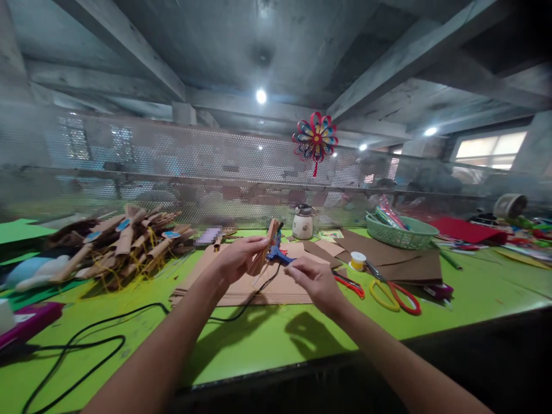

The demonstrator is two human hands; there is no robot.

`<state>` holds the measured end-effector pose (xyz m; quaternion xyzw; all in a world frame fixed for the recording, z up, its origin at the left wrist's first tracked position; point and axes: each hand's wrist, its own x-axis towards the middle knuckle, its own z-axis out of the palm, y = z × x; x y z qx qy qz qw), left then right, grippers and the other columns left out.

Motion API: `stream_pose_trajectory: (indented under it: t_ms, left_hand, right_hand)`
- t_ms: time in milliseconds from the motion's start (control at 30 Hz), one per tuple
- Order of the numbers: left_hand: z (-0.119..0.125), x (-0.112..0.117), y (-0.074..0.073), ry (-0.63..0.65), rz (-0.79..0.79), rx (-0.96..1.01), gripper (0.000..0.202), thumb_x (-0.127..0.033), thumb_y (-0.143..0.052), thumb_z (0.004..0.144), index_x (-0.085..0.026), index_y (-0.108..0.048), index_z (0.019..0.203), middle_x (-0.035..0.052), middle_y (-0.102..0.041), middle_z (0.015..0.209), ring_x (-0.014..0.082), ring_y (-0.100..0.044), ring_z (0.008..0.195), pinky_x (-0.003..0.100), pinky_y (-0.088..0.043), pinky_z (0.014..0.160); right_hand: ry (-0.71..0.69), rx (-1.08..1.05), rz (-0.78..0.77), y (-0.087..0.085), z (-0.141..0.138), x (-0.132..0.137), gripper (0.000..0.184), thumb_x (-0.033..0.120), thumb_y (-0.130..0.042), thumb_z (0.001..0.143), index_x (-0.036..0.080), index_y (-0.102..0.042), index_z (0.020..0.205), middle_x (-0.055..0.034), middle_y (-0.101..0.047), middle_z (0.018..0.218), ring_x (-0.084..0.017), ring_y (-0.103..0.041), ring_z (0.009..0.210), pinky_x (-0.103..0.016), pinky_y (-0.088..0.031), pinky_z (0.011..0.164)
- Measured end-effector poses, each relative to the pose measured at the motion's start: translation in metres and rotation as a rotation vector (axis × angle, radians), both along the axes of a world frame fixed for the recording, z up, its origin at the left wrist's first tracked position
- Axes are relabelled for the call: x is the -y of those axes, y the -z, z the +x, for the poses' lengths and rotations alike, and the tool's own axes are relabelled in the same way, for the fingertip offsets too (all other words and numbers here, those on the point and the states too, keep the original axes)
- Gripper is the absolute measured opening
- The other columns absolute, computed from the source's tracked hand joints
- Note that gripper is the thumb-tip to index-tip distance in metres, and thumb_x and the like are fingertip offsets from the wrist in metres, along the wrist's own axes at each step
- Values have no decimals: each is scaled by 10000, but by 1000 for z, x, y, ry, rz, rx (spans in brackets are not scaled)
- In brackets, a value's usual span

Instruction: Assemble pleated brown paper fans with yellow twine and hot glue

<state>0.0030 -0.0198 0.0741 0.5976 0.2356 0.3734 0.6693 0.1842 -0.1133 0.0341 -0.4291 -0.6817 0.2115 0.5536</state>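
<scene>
My left hand [239, 257] is closed around a folded piece of brown kraft paper [271, 233], held upright above a stack of brown paper sheets [202, 282]. Just right of that piece is a blue glue gun [278, 254] with a black cord, partly hidden behind the paper. My right hand [313, 282] has thumb and fingertips pinched together beside the glue gun's end. Whatever sits between those fingertips is too small to make out.
Bundled brown paper pieces with yellow strands [133, 247] lie at left. A black cord [116, 313] loops across the green table [254, 356]. Rightward are scissors [394, 296], a yellow spool [357, 261] and a green basket [401, 233]. A white bottle [302, 223] stands behind.
</scene>
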Motion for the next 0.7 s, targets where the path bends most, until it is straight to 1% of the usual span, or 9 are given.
stream_pose_trajectory:
  t_ms: [67,167,233,300,367,433,533,600,700]
  left_hand:
    - [2,-1,3,-5,-61,48,144,-216,-670,748,-113,-677,849,46,-638,671,129,-583,548,233,-457,528]
    - [5,-3,10,-67,-137,81,101,-194,-647,751,-108,-663,800,19,-589,563,108,-526,445,203,-380,417]
    - [6,-6,14,-105,-158,86,120,-213,-631,768,-102,-665,799,11,-570,531,92,-487,404,190,-334,383]
    - [5,-9,17,-131,-151,114,143,-227,-623,779,-99,-672,821,8,-569,534,86,-482,407,186,-331,388]
    - [5,-11,19,-177,-132,168,140,-218,-639,769,-101,-677,835,2,-577,558,75,-481,420,178,-336,397]
    - [5,-13,20,-231,-135,215,134,-205,-660,752,-104,-678,839,-9,-577,573,65,-472,423,173,-337,400]
    - [7,-16,22,-275,-182,251,130,-206,-675,741,-104,-673,821,-18,-565,564,64,-471,426,177,-364,428]
    - [8,-19,26,-299,-199,264,131,-208,-684,734,-100,-670,807,-7,-581,587,69,-496,454,180,-381,455]
    - [12,-25,34,-359,-203,278,124,-204,-681,734,-93,-670,788,7,-599,611,70,-514,487,170,-369,459]
  right_hand:
    - [-59,-56,-97,1,-17,-3,199,325,-596,797,170,-699,868,-72,-673,864,-188,-575,759,-316,-453,674]
    - [-121,-163,-200,12,-39,-18,233,284,-615,753,163,-675,943,-83,-682,922,-205,-602,843,-334,-469,728]
    - [-107,-238,-210,21,-49,-27,209,239,-642,696,161,-656,890,-74,-676,890,-205,-604,851,-341,-465,763]
    - [-99,-355,-239,28,-57,-34,177,205,-670,634,172,-609,797,-55,-669,832,-192,-606,813,-332,-463,757]
    - [-157,-474,-318,33,-63,-36,225,191,-695,593,186,-556,769,-42,-676,806,-182,-610,784,-309,-458,719]
    - [-256,-542,-416,35,-67,-36,304,219,-729,578,190,-543,817,-39,-688,789,-175,-616,746,-294,-446,683]
    - [-310,-478,-455,38,-67,-33,296,375,-725,650,160,-595,807,-12,-640,632,-140,-569,604,-275,-414,635]
    - [-258,-389,-389,41,-64,-31,342,488,-623,751,146,-615,734,28,-530,496,-107,-470,489,-251,-370,560]
    - [-187,-278,-296,45,-61,-28,391,527,-499,838,163,-600,737,75,-379,407,-90,-323,387,-234,-270,445]
